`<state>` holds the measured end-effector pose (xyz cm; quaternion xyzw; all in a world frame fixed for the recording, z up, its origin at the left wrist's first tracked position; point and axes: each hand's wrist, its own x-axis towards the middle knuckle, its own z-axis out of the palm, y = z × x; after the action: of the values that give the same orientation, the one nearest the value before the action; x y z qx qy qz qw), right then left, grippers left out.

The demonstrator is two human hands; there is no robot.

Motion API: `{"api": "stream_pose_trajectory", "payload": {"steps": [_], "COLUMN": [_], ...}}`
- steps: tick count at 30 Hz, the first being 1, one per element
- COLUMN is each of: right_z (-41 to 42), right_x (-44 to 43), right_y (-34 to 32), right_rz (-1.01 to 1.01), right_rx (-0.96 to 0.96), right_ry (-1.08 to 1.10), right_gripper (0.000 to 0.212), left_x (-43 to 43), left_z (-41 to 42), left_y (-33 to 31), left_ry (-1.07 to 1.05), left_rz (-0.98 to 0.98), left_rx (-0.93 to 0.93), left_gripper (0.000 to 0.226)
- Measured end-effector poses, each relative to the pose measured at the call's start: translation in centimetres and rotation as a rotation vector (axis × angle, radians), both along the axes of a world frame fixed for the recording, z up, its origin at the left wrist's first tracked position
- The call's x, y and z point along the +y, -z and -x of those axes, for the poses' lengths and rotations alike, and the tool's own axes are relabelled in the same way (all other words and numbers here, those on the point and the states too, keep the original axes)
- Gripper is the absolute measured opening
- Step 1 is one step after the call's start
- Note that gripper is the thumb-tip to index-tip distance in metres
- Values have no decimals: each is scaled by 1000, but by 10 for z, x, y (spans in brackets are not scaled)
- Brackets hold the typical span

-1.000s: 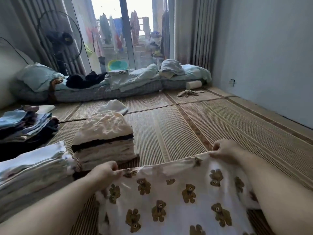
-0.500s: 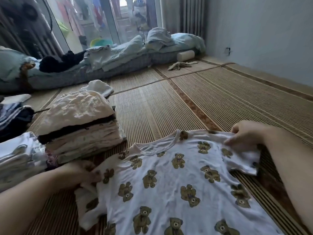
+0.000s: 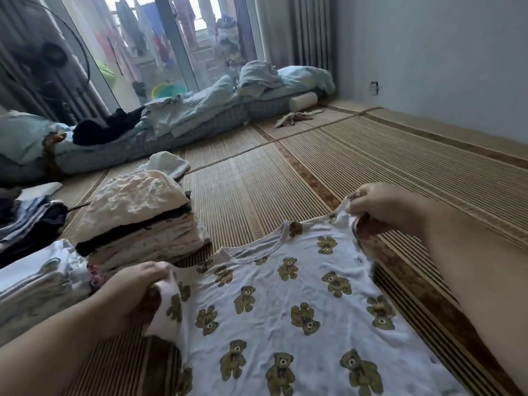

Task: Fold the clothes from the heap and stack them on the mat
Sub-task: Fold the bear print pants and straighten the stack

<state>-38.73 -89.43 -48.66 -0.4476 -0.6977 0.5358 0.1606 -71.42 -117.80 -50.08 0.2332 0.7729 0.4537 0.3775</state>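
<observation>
A white T-shirt printed with brown teddy bears lies face up on the striped woven mat, collar pointing away from me. My left hand pinches its left sleeve and shoulder, lifted slightly off the mat. My right hand grips the right shoulder edge, also raised. To the left stands a stack of folded clothes topped by a cream garment. A second folded pile of white items sits at the lower left.
A dark and blue folded pile lies at the far left. A low mattress with crumpled bedding runs along the window. A small white garment and a beige rag lie on the mat. The wall is to the right.
The shirt was laid flat on the mat, then both hands took hold of its sleeves and shoulders and lifted them. The camera tilted down, then up a little.
</observation>
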Motion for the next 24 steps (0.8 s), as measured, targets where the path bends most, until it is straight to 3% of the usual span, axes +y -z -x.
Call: {"api": "stream_pose_trajectory", "payload": {"steps": [4,7,10,12,16,19,22,24], "right_z": [31,37,37,41,60,68,68,66], "right_x": [-21,-17,-8,-7,-7,2,12,16], "right_y": [1,6,22,37,51,53,54,53], "right_rz": [145,-20,-267,-330,-366,-313,-230,-152], "right_rx": [-87,-95,-260,-414,-543,-456,-192,-8], "right_ry": [-287,-120,70,69,69,107,141,173], "right_gripper": [15,9,17,30,41,35,14,14], "left_x": [41,59,60,52,51,63,74,78], "left_z": [-44,-45,-32,-25,-24,-20,-11,-5], "left_y": [-1,9,23,32,42,44,40,34], "left_ry": [109,-31,-171,-190,-124,-51,-67,-63], "left_rz": [113,155,196,315,392,330,167,85], "left_rx": [-121,-73,176,342,386,437,368,364], "left_gripper": [40,49,42,37,28,15,5,6]}}
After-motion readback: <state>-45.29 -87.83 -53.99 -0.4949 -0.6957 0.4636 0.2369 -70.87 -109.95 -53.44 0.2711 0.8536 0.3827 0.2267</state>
